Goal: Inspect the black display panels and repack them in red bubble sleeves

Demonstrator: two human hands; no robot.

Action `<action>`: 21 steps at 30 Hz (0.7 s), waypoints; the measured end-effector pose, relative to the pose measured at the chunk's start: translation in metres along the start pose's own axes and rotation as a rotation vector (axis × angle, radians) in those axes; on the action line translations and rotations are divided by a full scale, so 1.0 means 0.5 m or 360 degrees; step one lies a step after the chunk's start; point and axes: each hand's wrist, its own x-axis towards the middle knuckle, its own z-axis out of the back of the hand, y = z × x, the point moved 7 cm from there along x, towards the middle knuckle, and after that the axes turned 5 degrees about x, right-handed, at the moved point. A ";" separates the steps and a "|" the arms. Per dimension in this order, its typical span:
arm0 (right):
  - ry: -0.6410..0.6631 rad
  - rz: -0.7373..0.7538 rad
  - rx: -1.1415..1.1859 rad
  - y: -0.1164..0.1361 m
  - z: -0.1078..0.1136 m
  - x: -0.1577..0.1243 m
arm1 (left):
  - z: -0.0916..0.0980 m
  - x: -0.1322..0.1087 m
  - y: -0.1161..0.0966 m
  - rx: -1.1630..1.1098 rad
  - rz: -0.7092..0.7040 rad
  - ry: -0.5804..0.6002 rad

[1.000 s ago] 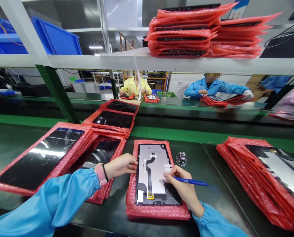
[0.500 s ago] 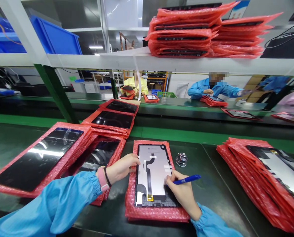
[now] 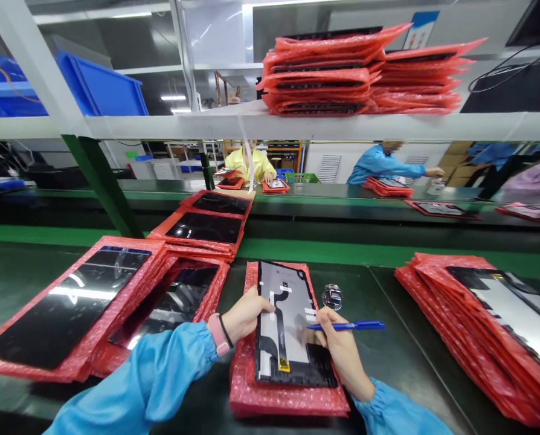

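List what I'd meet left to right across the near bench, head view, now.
Glossy black screen → second dark screen → left hand → silver-backed panel, its left edge in that hand → right hand holding a blue pen → stack of red bubble-wrap pouches.

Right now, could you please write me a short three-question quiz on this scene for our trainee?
1. Which hand holds the blue pen?
a) the left hand
b) the right hand
c) neither

2. True or false: the left hand is touching the display panel at its left edge.

3. Fill in the missing word: the bubble wrap beneath the display panel is ____ in colour.

Key: 1. b; 2. true; 3. red.
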 end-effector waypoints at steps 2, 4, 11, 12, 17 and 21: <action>-0.0041 0.0052 0.0001 0.022 0.020 0.001 | 0.005 -0.002 -0.004 -0.0029 -0.0092 -0.0033; -0.0111 0.0124 0.0002 0.054 0.048 0.005 | 0.014 -0.011 -0.023 -0.0065 -0.0221 -0.0054; -0.0086 0.0141 0.0131 0.188 0.057 0.049 | 0.027 -0.071 -0.146 -0.0148 -0.0603 -0.0064; -0.0020 0.0057 0.0165 0.197 0.040 0.054 | 0.024 -0.077 -0.161 -0.0152 -0.0636 -0.0048; 0.0318 -0.0184 0.0307 0.222 -0.048 0.059 | 0.014 -0.092 -0.220 -0.0131 -0.0805 -0.0009; 0.0210 -0.0075 0.0255 0.237 -0.054 0.072 | 0.016 -0.094 -0.244 -0.0088 -0.0867 -0.0026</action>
